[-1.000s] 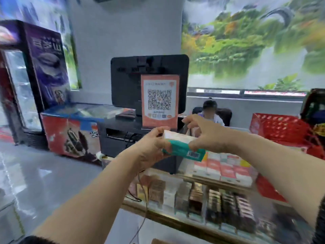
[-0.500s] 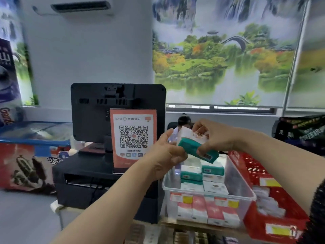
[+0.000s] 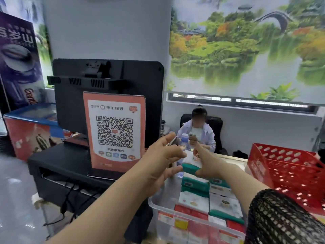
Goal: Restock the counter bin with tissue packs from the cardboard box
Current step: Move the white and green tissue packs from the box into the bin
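Nearest, at 5 o'clock: black mesh sleeve (image 3: 281, 219) on the right arm, covering the bin's near right corner. At 6 o'clock, clear plastic counter bin (image 3: 154, 206) with red and yellow labels on its front wall. Inside it, stacked tissue packs (image 3: 195, 189), teal-and-white toward the far side, red ones at the near edge. Worktop under the bin barely visible.

Left hand (image 3: 163, 161) above the bin's far left corner, fingers spread, thumb and forefinger apart; grip wide, holding nothing I can make out. A pale sliver shows near its forefinger, cannot tell what. Right hand (image 3: 209, 164) just right of it, fingers pointing to 11 o'clock, thumb under and fingers over a teal-and-white tissue pack (image 3: 190, 165); grip pinches that pack by its right end. Pack hangs over the far end of the bin, above the stacked ones, tilted slightly; its left end close to the left hand's thumb, contact unclear.

At 3 o'clock, red perforated basket (image 3: 290, 171) just beside the bin. At 9 o'clock, black till base (image 3: 58, 166) with cables, orange QR code stand (image 3: 114, 131) upright on it, black monitor back (image 3: 109, 85) behind that. Farther, a seated person (image 3: 197, 136) at 12 o'clock behind the hands, partly blocked by them. Chest freezer (image 3: 29, 127) at 9 o'clock, far. Landscape blind (image 3: 246, 50) on the window at 1 o'clock.
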